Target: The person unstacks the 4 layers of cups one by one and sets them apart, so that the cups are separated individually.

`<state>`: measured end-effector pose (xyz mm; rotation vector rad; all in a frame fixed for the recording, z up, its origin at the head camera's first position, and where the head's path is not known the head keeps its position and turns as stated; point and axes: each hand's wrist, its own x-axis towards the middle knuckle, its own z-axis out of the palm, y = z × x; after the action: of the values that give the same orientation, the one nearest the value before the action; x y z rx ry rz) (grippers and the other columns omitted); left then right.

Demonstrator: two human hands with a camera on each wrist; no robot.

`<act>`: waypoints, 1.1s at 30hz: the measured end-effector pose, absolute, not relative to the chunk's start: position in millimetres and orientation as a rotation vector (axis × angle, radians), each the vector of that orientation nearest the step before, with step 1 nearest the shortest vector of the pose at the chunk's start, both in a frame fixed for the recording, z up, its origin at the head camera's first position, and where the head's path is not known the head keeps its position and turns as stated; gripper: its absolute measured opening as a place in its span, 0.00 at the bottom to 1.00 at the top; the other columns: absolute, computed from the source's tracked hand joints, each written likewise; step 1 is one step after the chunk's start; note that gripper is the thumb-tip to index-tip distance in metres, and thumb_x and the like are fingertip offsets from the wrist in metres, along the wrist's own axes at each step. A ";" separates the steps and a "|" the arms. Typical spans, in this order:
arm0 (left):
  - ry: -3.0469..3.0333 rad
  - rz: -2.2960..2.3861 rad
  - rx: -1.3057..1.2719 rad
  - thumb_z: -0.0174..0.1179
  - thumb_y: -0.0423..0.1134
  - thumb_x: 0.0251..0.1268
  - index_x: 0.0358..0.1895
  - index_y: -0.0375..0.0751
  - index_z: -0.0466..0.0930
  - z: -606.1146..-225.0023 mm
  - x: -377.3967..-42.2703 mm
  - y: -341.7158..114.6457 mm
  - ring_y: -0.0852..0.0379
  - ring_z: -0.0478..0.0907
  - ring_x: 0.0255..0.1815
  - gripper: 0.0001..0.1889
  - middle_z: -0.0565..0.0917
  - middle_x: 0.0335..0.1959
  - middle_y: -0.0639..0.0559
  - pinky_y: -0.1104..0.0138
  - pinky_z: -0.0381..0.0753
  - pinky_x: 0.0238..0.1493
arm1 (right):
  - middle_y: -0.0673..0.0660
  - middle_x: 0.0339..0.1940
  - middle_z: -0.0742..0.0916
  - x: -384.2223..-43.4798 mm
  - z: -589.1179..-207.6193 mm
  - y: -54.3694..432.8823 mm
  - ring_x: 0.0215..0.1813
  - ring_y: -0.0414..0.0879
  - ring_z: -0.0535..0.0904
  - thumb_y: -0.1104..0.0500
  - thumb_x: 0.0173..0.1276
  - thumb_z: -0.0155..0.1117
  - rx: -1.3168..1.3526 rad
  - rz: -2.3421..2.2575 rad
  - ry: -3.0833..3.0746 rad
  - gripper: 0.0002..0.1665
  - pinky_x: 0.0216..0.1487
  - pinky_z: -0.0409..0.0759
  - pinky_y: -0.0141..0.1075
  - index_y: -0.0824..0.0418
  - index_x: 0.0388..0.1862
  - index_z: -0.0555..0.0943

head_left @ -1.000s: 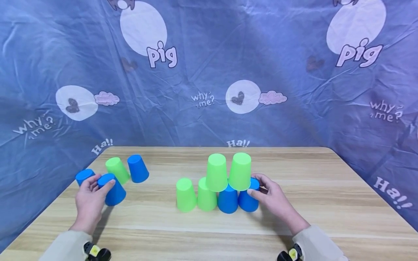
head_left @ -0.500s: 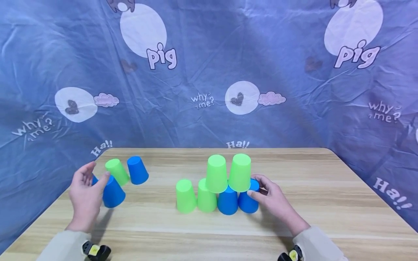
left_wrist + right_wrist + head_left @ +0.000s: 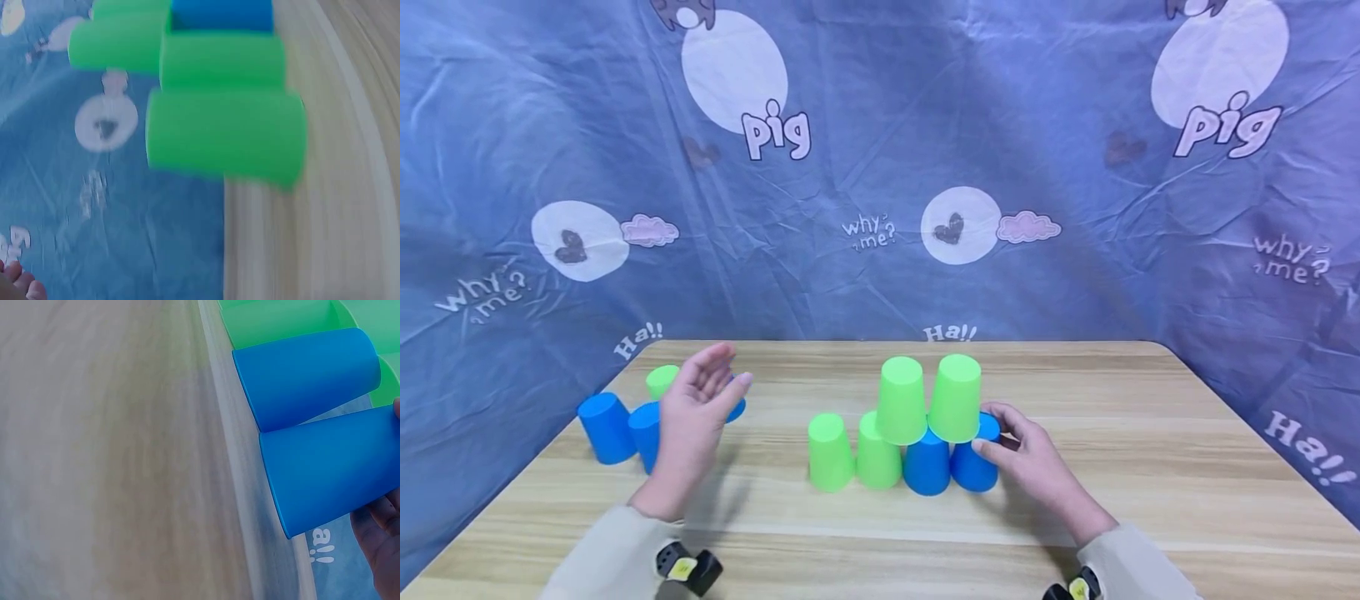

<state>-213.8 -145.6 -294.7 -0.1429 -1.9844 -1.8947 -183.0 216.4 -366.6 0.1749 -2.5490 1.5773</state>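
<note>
My left hand (image 3: 696, 408) is raised above the table at left with nothing in its grasp, fingers apart from the thumb. It partly hides a green cup (image 3: 662, 379) and a blue cup (image 3: 737, 408) behind it. My right hand (image 3: 1026, 454) grips the rightmost blue cup (image 3: 974, 467) of a bottom row, thumb on the near side. In that row stand another blue cup (image 3: 927, 465) and two green cups, the left one (image 3: 831, 454) at the end. Two upside-down green cups, a left (image 3: 902, 400) and a right (image 3: 956, 398), sit on top.
Two more blue cups, one (image 3: 607, 429) farther left and one (image 3: 646, 433) beside the left forearm, stand upside down on the wooden table (image 3: 1112, 408). A blue printed cloth (image 3: 820, 275) hangs behind the table's far edge.
My left hand has let go of a blue cup at the left and moved right and up, away from it. My right hand stays on its cup, and the stack stands unchanged.
</note>
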 end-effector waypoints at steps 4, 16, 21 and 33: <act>-1.993 -1.986 -0.243 0.57 0.23 0.58 0.62 0.31 0.63 -295.7 -213.0 -122.5 0.54 0.65 0.66 0.27 0.70 0.62 0.45 0.67 0.65 0.66 | 0.62 0.52 0.79 -183.4 -367.4 214.9 0.56 0.56 0.74 0.59 0.64 0.62 0.187 1.579 -2.531 0.27 0.59 0.73 0.52 0.66 0.59 0.69; -2.361 -2.000 -0.485 0.64 0.33 0.55 0.69 0.37 0.55 -306.0 -207.5 -67.9 0.44 0.51 0.72 0.39 0.57 0.71 0.43 0.55 0.53 0.71 | 0.62 0.51 0.79 -183.8 -369.7 213.7 0.55 0.55 0.74 0.60 0.63 0.62 0.172 1.578 -2.508 0.26 0.59 0.73 0.52 0.66 0.59 0.70; -2.335 -2.030 -0.536 0.65 0.35 0.55 0.69 0.36 0.56 -316.0 -205.5 -50.3 0.41 0.52 0.71 0.38 0.59 0.71 0.41 0.52 0.55 0.70 | 0.62 0.51 0.79 -182.3 -370.2 214.2 0.54 0.54 0.74 0.59 0.63 0.62 0.155 1.583 -2.511 0.27 0.59 0.73 0.52 0.66 0.59 0.70; -2.364 -1.838 -0.473 0.67 0.40 0.52 0.68 0.37 0.57 -330.5 -203.9 -18.5 0.42 0.60 0.69 0.40 0.63 0.68 0.40 0.52 0.61 0.67 | 0.62 0.52 0.79 -182.3 -368.7 213.0 0.56 0.55 0.74 0.59 0.64 0.61 0.106 1.594 -2.517 0.27 0.60 0.72 0.52 0.65 0.60 0.69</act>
<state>-203.9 -18.5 -330.5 -0.4730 -2.3640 -1.8382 -182.3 213.0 -368.7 0.1058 -2.5174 1.5942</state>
